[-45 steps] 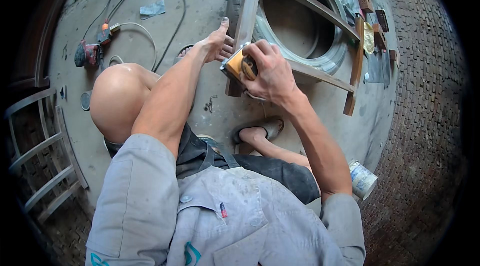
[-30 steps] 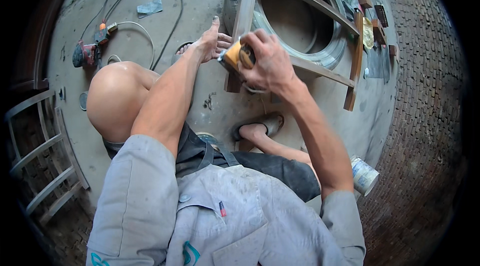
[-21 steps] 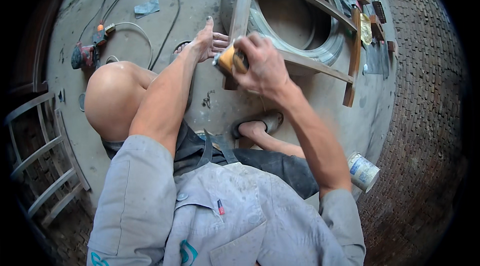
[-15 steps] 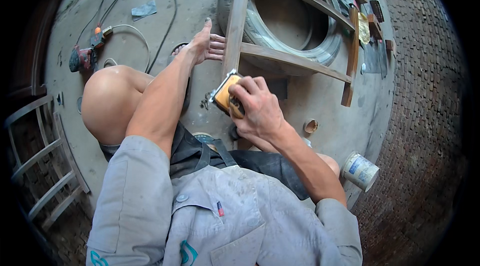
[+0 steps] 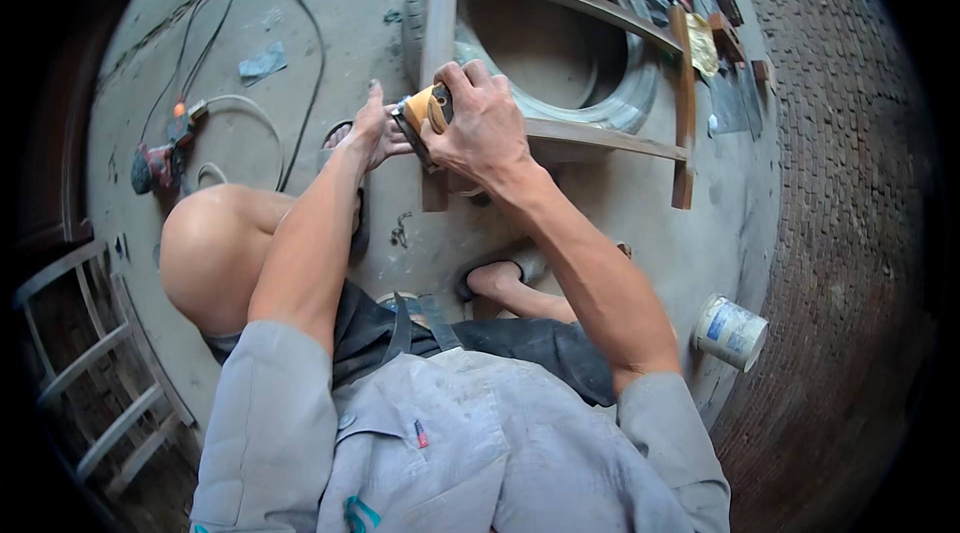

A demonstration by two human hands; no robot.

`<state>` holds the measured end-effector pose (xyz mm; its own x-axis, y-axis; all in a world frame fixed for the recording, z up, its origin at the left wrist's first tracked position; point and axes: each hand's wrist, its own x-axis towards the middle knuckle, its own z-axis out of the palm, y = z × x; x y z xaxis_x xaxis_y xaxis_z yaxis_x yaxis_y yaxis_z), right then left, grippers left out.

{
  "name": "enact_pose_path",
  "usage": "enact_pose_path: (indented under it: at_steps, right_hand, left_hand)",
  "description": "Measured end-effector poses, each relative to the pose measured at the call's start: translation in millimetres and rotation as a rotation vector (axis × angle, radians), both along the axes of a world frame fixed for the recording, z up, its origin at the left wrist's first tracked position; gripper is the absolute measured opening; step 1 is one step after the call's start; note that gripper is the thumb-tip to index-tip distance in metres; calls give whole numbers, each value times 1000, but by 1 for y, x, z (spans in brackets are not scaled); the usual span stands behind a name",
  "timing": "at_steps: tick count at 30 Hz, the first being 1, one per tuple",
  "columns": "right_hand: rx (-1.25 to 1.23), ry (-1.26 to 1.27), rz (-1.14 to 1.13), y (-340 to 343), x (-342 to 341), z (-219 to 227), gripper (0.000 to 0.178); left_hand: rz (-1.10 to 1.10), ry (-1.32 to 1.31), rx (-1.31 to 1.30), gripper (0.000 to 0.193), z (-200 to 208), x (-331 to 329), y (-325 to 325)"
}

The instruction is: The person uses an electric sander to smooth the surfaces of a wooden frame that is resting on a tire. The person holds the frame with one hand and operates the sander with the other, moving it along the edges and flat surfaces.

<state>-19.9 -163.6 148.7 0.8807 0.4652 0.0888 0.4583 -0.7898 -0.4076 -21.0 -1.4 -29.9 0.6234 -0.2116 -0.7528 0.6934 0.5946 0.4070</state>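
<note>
Here, the right hand (image 5: 485, 128) clamps a sander (image 5: 428, 111) at the frame's (image 5: 440, 23) left edge; left hand (image 5: 375, 136) fingers apart; bucket label (image 5: 717, 321) illegible.

No readable text; blue label (image 5: 716, 322) on white bucket (image 5: 743, 340), print too small.

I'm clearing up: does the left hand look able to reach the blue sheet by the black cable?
Probably yes, leaning over: the left hand looks open, and the black cable between it and the blue sheet lies flat.
</note>
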Motion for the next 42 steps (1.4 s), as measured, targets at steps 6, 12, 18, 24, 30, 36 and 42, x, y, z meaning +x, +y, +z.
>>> enact_pose_path:
  at_steps: [6,12,18,24,30,36,42]
  right_hand:
    - [-47,-17,-197,-62,26,-5,49]
    - [-126,-57,-445,-106,39,-8,51]
    - [-90,-38,-444,-65,23,-8,54]
    - [-43,-34,-342,-41,5,-9,53]
    - [-35,-61,-179,-61,-4,-8,52]
    - [-78,-2,-154,-39,-15,-9,52]
    - [-84,-9,-76,-7,19,-3,53]
  left_hand:
    - [-35,-56,260,86,3,2,-27]
    - [-54,-158,478,97,-6,-28,-74]
    - [-43,-64,421,95,18,-39,-83]
    - [-44,-19,483,110,-16,-50,-87]
    - [-120,-62,417,104,-6,-54,-85]
    - [-55,-107,747,50,40,10,-11]
    - [-156,-809,1250,35,111,128,110]
